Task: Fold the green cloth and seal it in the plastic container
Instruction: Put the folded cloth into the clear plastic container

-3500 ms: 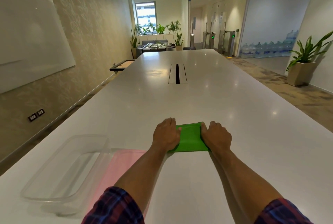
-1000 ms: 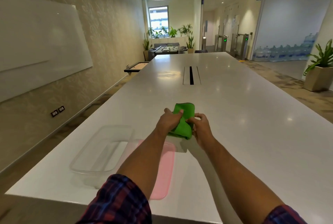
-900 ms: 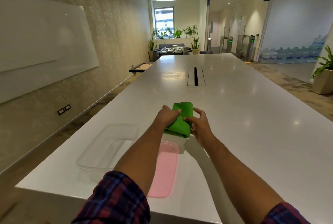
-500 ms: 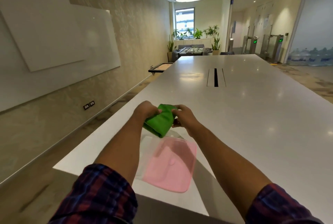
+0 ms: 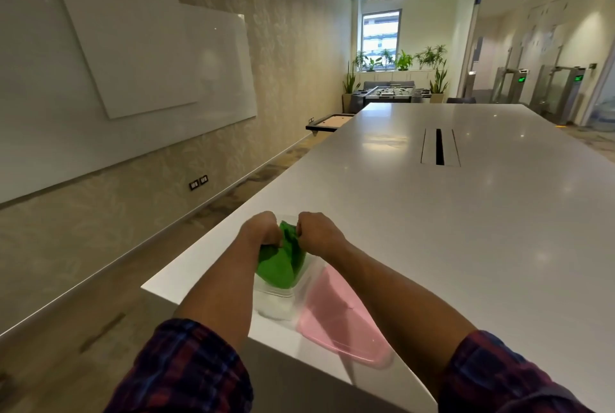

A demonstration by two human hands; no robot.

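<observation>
The folded green cloth (image 5: 282,263) sags down into the clear plastic container (image 5: 278,306), which stands near the table's left front corner. My left hand (image 5: 261,229) grips the cloth's top from the left. My right hand (image 5: 317,233) grips it from the right. Both fists are closed on the fabric just above the container's opening. My left forearm hides much of the container. The pink lid (image 5: 339,316) lies flat on the table right beside the container, under my right forearm.
The long white table (image 5: 449,213) stretches ahead, with a cable slot (image 5: 439,151) down its middle. Its left edge and front corner lie close to the container. A whiteboard wall runs along the left; plants and a foosball table stand far back.
The cloth was lifted off the table with both hands and carried left. It has come down from above the lid into the clear container. The view has swung left.
</observation>
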